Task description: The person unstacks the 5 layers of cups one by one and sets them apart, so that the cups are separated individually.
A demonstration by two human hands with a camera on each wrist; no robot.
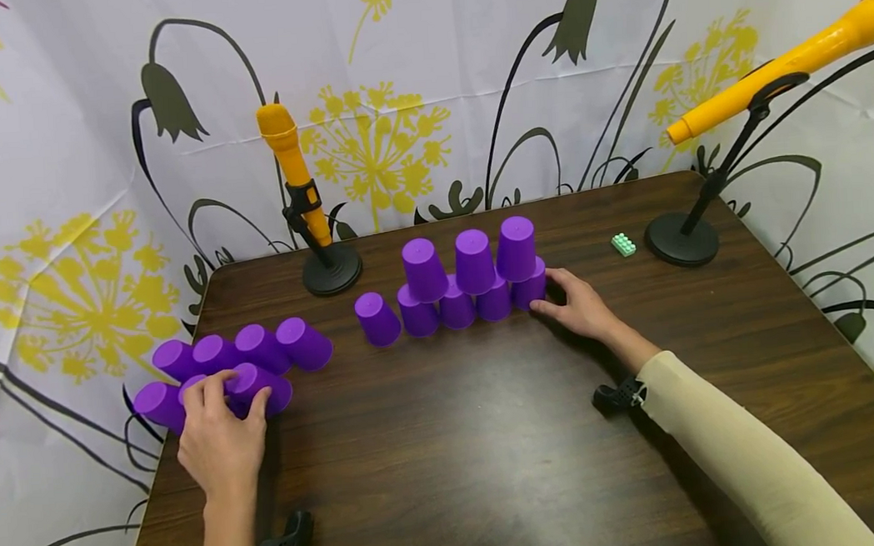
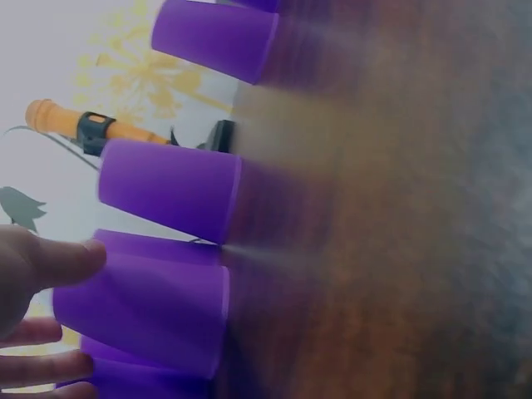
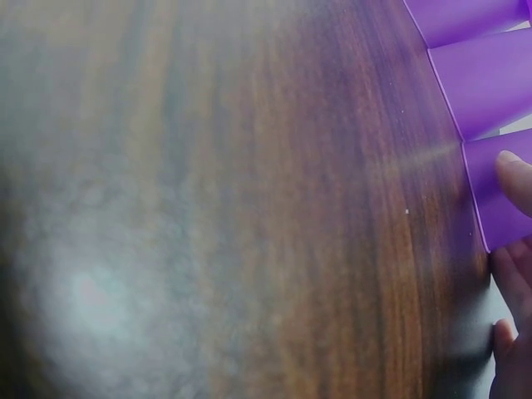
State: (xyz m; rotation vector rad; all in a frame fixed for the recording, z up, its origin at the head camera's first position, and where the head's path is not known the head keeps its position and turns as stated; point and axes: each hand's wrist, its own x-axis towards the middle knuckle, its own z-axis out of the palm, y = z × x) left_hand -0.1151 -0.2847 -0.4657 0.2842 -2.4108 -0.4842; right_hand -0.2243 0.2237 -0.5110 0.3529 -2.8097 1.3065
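Upside-down purple cups stand in two groups. At the left, several stand close together in two rows, and my left hand (image 1: pixel 222 441) reaches over the near row. Its thumb and fingers lie at opposite sides of one purple cup (image 2: pixel 150 312), close to the cup's closed end. In the middle a row of cups carries three more purple cups (image 1: pixel 474 262) on top. My right hand (image 1: pixel 577 302) holds the right end cup (image 1: pixel 530 291) of that bottom row, thumb in front and fingers behind. The left end cup (image 1: pixel 377 320) of the row bears nothing.
A yellow microphone (image 1: pixel 286 144) on a black stand is behind the cups. Another yellow microphone (image 1: pixel 785 64) slants over the right back corner, its round base (image 1: pixel 681 240) on the table. Beside that base lies a small green toy brick (image 1: pixel 623 245). Flowered cloth (image 1: pixel 408 41) hangs behind.
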